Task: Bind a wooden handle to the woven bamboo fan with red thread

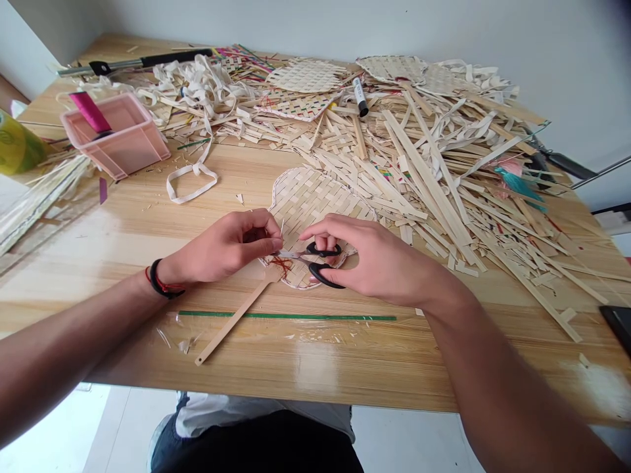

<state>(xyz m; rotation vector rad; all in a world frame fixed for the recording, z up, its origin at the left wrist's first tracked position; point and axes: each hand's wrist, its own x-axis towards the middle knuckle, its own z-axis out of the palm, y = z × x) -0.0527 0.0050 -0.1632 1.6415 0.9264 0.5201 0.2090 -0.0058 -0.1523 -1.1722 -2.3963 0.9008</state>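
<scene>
My right hand point(374, 256) grips a pair of scissors point(325, 272) by its black loops. The blades point left and reach the fingertips of my left hand point(236, 243). That hand is closed in a pinch; a thin pale sliver stands up from its fingertips, too small to name. Beneath both hands lies a woven bamboo fan point(305, 197) with a stitched edge, its flat wooden handle point(231, 322) pointing toward me. Tangled red thread point(280, 266) lies where handle and weave meet. My left hand hides part of the fan's left side.
A green strip point(296, 316) lies across the table's front. Loose bamboo strips point(424, 177) cover the back and right, with other woven pieces point(305, 75) and a marker point(360, 97). At left stand a pink box point(123, 141) and a white ribbon loop point(192, 194).
</scene>
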